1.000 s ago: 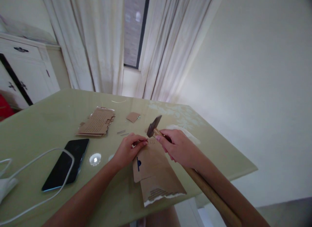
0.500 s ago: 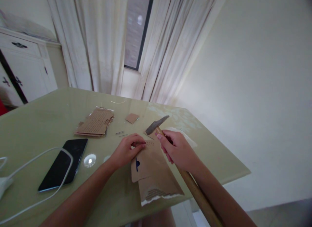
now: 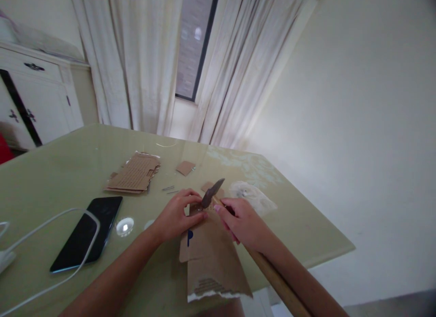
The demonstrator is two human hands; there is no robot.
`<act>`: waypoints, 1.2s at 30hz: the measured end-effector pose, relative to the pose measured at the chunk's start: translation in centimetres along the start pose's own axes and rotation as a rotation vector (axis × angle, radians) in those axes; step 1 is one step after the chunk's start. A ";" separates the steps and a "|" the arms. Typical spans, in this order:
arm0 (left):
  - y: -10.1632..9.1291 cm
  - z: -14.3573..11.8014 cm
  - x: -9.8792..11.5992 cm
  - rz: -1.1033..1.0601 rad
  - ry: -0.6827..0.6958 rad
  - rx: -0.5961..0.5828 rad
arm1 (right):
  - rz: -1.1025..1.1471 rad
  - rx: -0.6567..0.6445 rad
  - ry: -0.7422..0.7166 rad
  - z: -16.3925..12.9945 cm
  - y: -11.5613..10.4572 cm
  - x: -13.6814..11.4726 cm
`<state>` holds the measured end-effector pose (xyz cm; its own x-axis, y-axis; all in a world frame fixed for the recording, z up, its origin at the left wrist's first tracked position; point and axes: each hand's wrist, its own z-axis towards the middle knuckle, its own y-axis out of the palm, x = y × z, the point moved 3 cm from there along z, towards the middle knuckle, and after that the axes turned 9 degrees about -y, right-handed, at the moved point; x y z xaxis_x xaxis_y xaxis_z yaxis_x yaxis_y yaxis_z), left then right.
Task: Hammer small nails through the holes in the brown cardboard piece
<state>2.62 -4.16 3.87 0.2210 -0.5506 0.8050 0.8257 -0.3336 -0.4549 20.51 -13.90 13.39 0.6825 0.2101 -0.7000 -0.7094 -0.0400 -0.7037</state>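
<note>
In the head view, I had the right hand (image 3: 243,219) wrapped round the hammer (image 3: 212,193), its steel end right beside the left hand (image 3: 176,217)! That hand lay on the cardboard (image 3: 218,260) near the table's edge; whether it pinched anything, I couldn't tell.
</note>
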 end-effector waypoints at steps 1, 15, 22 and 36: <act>0.0 0.0 -0.1 0.009 -0.006 -0.002 | -0.006 -0.016 0.005 0.0 0.2 0.2; 0.5 -0.7 -0.1 0.041 -0.142 0.028 | 0.131 -0.013 0.021 -0.3 0.2 1.4; 1.1 -1.1 0.1 0.015 -0.198 0.098 | 0.762 0.251 -0.022 5.0 -2.1 7.7; -2.8 -0.4 -8.6 0.785 -0.367 0.220 | 1.301 0.188 0.204 7.6 3.6 17.8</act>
<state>-1.80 1.22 -1.88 0.8853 -0.2669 0.3809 0.4393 0.2111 -0.8732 28.77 -2.89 -0.64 -0.5047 -0.0285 -0.8628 -0.8631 0.0394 0.5035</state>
